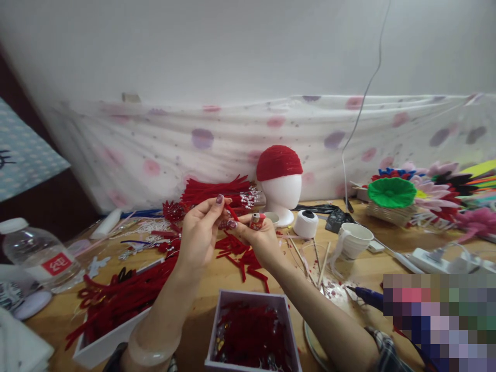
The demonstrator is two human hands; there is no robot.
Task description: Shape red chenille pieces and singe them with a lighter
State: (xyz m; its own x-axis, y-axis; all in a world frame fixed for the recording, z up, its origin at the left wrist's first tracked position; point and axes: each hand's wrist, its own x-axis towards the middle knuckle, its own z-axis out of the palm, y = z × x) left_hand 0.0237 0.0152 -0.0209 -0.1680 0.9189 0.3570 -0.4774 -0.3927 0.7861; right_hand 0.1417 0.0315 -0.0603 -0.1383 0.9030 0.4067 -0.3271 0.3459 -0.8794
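Observation:
My left hand is closed, with thumb and fingers pinching one end of a short red pipe cleaner. My right hand is closed too; a red lighter with a metal top is tucked in its fingers, and its thumb and fingertip meet at the pipe cleaner's lower end. Below both hands stands a pale box filled with dark red pieces. Cut red pipe cleaner pieces lie on the table just beyond the hands.
Behind are a white foam head in a red cap and a white thread spool. To the right stand a white cup, a glue gun and a power strip. A plastic bottle and a tray are left.

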